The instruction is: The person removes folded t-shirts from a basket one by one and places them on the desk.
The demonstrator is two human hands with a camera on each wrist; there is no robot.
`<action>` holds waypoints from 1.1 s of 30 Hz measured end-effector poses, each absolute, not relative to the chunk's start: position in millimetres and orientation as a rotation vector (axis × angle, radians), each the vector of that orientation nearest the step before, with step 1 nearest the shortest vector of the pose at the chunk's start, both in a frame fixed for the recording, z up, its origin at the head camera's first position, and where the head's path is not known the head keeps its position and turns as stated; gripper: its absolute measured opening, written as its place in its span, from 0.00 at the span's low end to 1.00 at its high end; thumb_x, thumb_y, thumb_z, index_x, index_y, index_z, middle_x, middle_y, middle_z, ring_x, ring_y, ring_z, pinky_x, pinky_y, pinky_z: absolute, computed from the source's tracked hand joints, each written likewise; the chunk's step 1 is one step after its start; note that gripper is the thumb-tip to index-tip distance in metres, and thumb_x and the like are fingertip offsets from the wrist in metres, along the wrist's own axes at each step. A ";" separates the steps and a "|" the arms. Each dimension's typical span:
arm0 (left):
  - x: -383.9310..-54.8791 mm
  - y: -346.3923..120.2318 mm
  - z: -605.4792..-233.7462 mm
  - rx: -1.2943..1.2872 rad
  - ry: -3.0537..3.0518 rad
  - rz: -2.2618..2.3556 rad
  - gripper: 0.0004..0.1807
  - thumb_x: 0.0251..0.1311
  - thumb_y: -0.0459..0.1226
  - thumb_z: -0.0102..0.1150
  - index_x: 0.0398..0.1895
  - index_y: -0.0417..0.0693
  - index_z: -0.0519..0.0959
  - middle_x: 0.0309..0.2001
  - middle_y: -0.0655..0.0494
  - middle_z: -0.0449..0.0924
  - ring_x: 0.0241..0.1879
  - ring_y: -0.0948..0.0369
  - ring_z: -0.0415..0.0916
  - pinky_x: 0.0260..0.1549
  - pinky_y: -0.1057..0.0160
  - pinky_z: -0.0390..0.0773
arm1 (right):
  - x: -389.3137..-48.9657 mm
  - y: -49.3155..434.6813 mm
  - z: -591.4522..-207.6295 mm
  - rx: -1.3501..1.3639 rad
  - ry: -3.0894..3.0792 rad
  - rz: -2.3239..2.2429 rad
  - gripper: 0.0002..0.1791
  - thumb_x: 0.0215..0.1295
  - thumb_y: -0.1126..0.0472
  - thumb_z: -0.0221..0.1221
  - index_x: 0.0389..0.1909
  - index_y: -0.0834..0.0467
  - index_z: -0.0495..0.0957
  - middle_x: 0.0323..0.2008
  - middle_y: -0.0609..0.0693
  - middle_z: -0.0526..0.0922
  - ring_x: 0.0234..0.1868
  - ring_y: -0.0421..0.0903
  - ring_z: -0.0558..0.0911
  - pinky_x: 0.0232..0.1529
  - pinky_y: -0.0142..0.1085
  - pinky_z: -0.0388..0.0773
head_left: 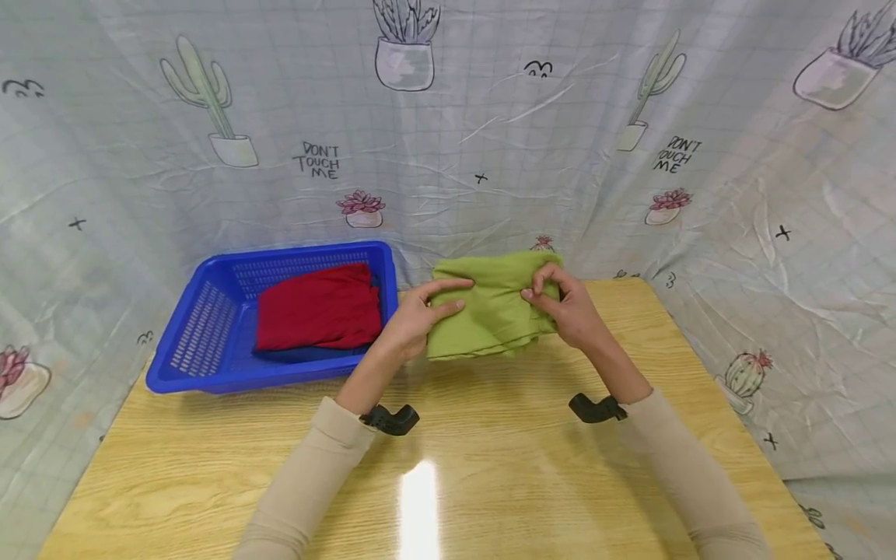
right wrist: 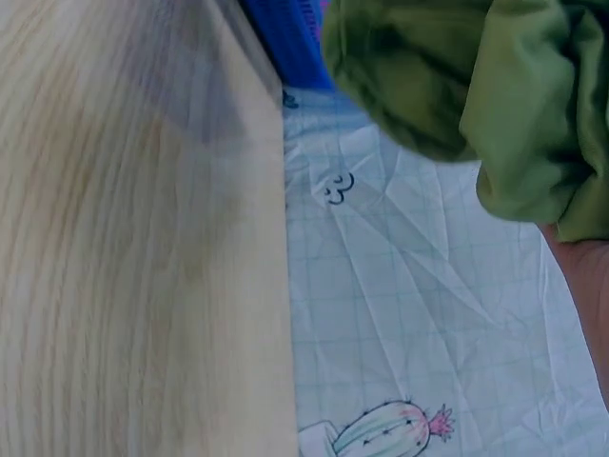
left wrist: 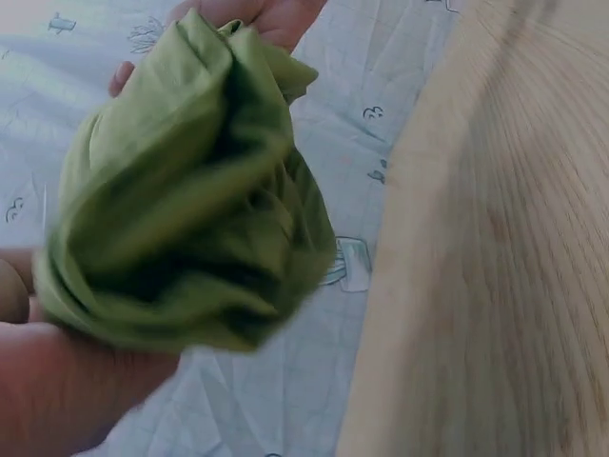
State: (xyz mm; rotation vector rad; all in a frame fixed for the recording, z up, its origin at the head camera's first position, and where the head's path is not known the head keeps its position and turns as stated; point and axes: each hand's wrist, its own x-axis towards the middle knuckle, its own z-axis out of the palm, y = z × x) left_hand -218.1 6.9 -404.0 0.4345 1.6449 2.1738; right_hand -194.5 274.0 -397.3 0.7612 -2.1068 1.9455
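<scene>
On the left, a blue plastic basket [head_left: 280, 378] sits on the wooden table [head_left: 518, 467], near its far edge. In it, a folded red cloth [head_left: 315, 307] lies on top of a dark blue cloth [head_left: 301, 355], perhaps so both fit in a neat pile. Just right of the basket, the left hand [head_left: 418, 315] grips one side of a folded green cloth [head_left: 490, 311]. Its thumb and pointing finger lie over the front, only a little apart. The green cloth is up in the air, by the far edge of the table. The right hand [head_left: 568, 307] pinches the other side, thumb and finger bent close together. Holding both sides probably stops the soft folds from falling loose.

The basket is hard and shaped like a box, with rows of little holes in its walls. The red cloth looks smooth with small wrinkles. The green cloth is floppy, almost square in front, with layers along the bottom and puffy folds underneath. The table has streaky yellow wood grain and a shiny top.
</scene>
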 end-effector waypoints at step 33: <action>-232.7 5.5 -386.2 0.538 2.131 1.966 0.23 0.65 0.25 0.64 0.62 0.48 0.82 0.66 0.55 0.75 0.48 0.57 0.81 0.36 0.64 0.83 | -220.2 300.1 -411.3 0.748 -2.522 1.769 0.23 0.74 0.62 0.60 0.68 0.52 0.74 0.69 0.47 0.68 0.46 0.44 0.72 0.43 0.34 0.72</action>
